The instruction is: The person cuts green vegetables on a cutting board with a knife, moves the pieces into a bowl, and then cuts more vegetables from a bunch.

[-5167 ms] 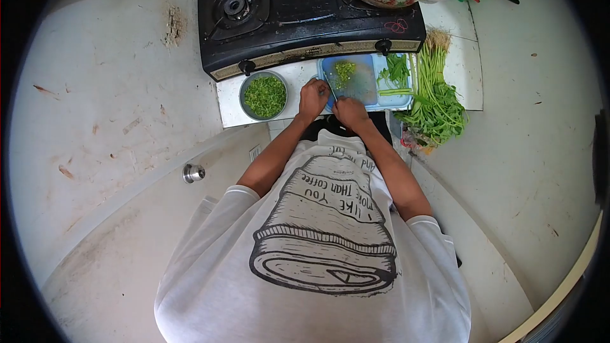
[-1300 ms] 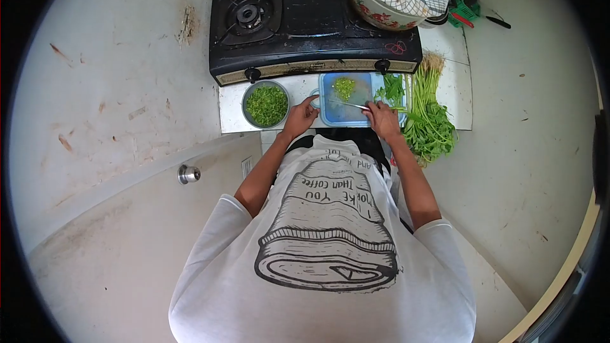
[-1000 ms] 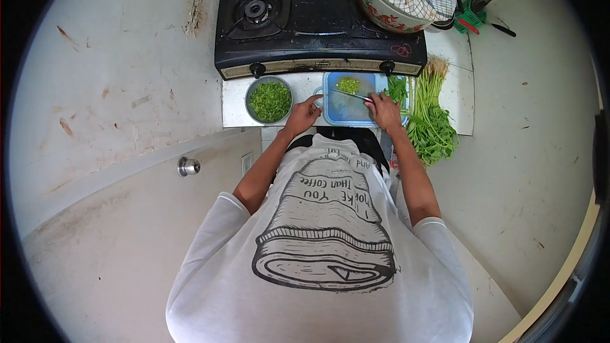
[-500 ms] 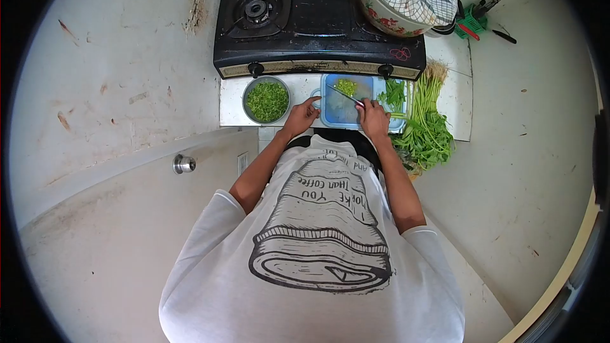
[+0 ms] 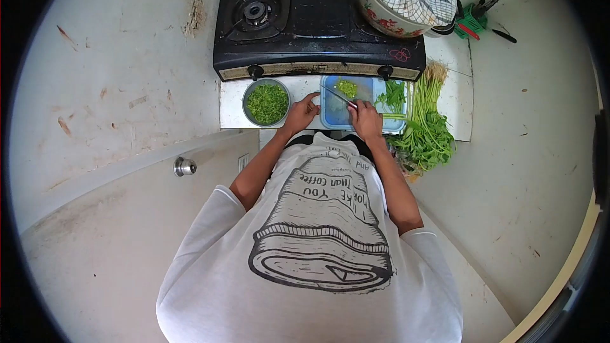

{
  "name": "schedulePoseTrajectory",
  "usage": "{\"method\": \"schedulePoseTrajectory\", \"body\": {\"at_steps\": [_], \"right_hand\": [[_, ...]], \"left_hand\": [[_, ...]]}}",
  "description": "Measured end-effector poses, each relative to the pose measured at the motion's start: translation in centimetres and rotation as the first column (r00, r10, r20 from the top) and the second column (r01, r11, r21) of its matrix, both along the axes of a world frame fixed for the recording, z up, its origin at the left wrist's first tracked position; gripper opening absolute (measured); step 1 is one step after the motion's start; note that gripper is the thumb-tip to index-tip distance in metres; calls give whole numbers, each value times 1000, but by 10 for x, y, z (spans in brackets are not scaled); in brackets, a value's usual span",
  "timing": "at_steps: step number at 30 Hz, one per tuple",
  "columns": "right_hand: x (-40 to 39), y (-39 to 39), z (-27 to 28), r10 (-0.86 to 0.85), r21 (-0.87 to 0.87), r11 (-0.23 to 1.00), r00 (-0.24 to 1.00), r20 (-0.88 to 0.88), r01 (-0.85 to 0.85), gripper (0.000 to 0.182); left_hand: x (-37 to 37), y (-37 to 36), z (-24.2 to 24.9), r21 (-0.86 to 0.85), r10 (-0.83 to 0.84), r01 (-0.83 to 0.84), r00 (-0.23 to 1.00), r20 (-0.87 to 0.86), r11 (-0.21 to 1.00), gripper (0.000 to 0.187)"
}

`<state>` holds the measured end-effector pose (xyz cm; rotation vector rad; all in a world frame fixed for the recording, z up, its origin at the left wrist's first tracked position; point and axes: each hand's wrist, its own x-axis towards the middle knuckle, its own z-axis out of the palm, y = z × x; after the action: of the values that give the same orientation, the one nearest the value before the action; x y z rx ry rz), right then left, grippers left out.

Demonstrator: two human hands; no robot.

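My right hand (image 5: 367,121) is closed around the handle of a knife (image 5: 341,96). Its blade points up and left over a light blue cutting board (image 5: 333,116). Chopped green stems (image 5: 346,87) lie in a small heap near the blade tip. At the board's left end, my left hand (image 5: 302,115) grips the board's handle with thumb and forefinger. Cut leafy greens (image 5: 393,95) rest on the board's right part, beyond my right hand. Left of my left hand stands a round grey bowl (image 5: 244,102) full of finely chopped greens (image 5: 267,103).
A large bunch of leafy greens (image 5: 424,130) with roots lies at the right counter edge. Behind the board is a black gas stove (image 5: 318,22), bearing a cloth-covered pot (image 5: 387,24). A green basket (image 5: 475,18) of utensils is at the far right. A door knob (image 5: 185,166) projects at left.
My right hand has moved slightly left and toward me with the knife, whose blade now lies lower over the board. My left hand stays at the board's left end.
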<state>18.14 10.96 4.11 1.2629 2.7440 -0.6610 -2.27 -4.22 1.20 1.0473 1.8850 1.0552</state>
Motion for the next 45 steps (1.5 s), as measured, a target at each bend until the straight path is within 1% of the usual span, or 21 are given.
{"method": "schedulePoseTrajectory", "body": {"at_steps": [3, 6, 7, 9, 12, 15, 18, 21, 24, 26, 27, 30, 33, 34, 37, 40, 43, 45], "right_hand": [[-6, 0, 3, -56, 2, 998, 998, 5, 56, 34], [-2, 1, 2, -91, 5, 996, 996, -11, 91, 34], [1, 2, 1, -96, 5, 995, 995, -15, 96, 34], [8, 3, 0, -74, -13, 997, 996, -42, 74, 34], [21, -1, 1, -65, -12, 998, 994, -86, 65, 33], [33, -5, 1, -66, -34, 997, 994, -82, 64, 34], [45, -8, 3, -78, -89, 994, 993, -91, 70, 35], [55, -9, 4, -114, -116, 988, 984, -135, 98, 37], [63, -11, 0, -156, -136, 982, 975, -161, 134, 36], [69, -10, -2, -181, -139, 978, 969, -168, 158, 35], [71, -9, -3, -190, -135, 976, 967, -171, 168, 34], [78, -5, -5, -209, -117, 974, 964, -161, 192, 33], [85, 1, -2, -209, -94, 976, 965, -155, 196, 31], [87, 4, -1, -207, -86, 977, 966, -155, 196, 30], [95, 12, 7, -88, 56, 994, 995, -41, 91, 28], [96, 27, 11, -7, 71, 997, 1000, 7, 7, 27], [86, 48, 15, 98, -26, 995, 992, 82, -96, 28], [78, 56, 12, 145, 12, 989, 987, 74, -146, 28]], "left_hand": [[-3, 4, 1, -34, 34, -35, 998, -55, 999, 42], [-1, 10, -2, 0, 5, -5, 972, -236, 1000, 35], [0, 12, -5, 12, 6, -3, 964, -267, 1000, 33], [4, 19, -7, 38, 8, 5, 944, -329, 999, 27], [8, 26, -8, -44, -33, 16, 918, -395, 999, 19], [6, 31, -10, -46, -61, 45, 885, -462, 998, 16], [9, 35, -5, -62, 2, -29, 921, -390, 998, 13], [7, 43, -5, 27, 20, -15, 980, -198, 1000, 11], [11, 55, -14, 119, 21, -5, 991, -135, 993, 14], [12, 60, -25, 158, 23, 7, 983, -185, 987, 20], [13, 62, -21, 178, 25, 12, 978, -209, 984, 22], [12, 60, -10, 97, 10, 7, 984, -176, 995, 27], [9, 52, -12, 137, 65, -45, 987, -144, 990, 27], [7, 49, -12, 114, 59, -43, 988, -144, 993, 27], [3, 39, -12, 66, 47, -38, 991, -129, 997, 26], [3, 33, -14, 61, 43, -36, 993, -106, 997, 27], [4, 32, -12, 51, 39, -34, 993, -108, 998, 28], [5, 33, -10, 46, 40, -35, 993, -113, 998, 28]]}}
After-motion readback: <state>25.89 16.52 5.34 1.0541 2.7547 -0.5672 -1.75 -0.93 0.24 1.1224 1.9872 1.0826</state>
